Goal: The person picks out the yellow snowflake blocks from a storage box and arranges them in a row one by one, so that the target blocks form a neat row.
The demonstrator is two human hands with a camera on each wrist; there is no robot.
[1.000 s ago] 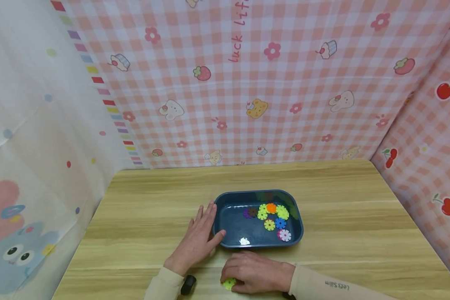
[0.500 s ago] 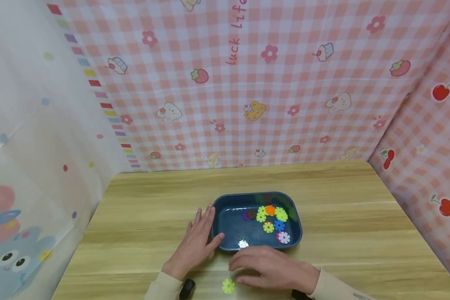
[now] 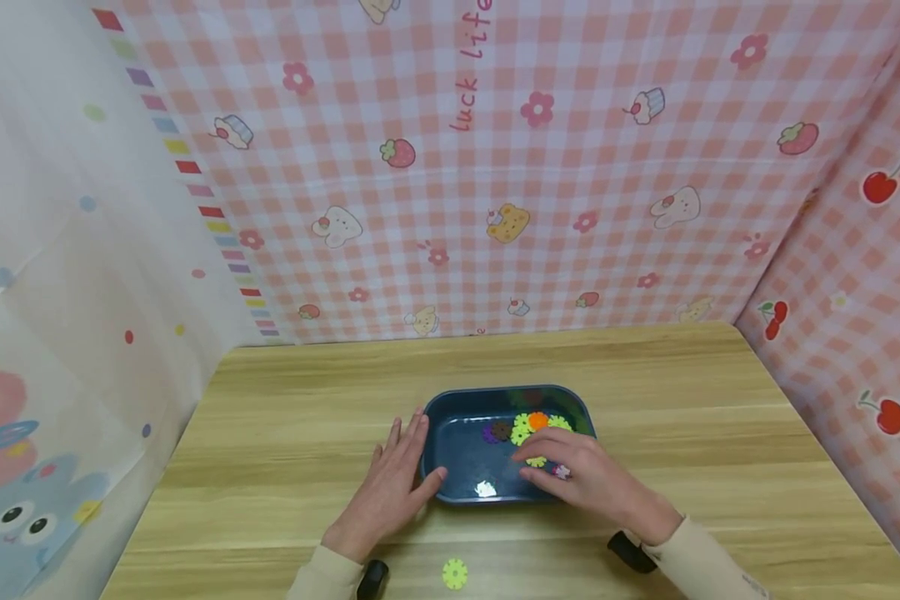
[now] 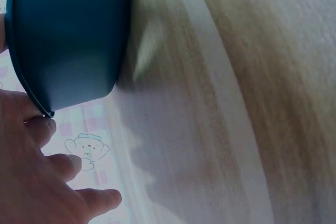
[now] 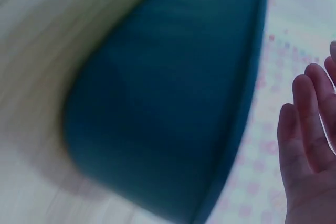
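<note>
A dark blue rectangular tub (image 3: 465, 497) holds several small notched plastic discs, among them an orange disc (image 3: 538, 421), a brown disc (image 3: 501, 431) and a purple disc (image 3: 489, 433). My left hand (image 3: 386, 500) rests against the tub's left end, fingers extended and thumb at the near rim. Over the right part of the tub is my right hand (image 3: 588, 475), fingers slightly bent above the discs and nothing seen between them. It hides some discs and the near right rim. One yellow-green disc (image 3: 454, 573) lies flat on the table in front of the tub.
The wood-grain table (image 3: 307, 392) meets a pink checked cloth (image 3: 450, 275) at the back. Patterned cloth also hangs at both sides. A black wrist strap (image 3: 372, 579) is on the left wrist, and another band (image 3: 632, 552) is on the right.
My right hand has let go of the yellow-green disc, leaving it on the table, and has moved up and right over the tub. My left hand has stayed at the tub's left end.
</note>
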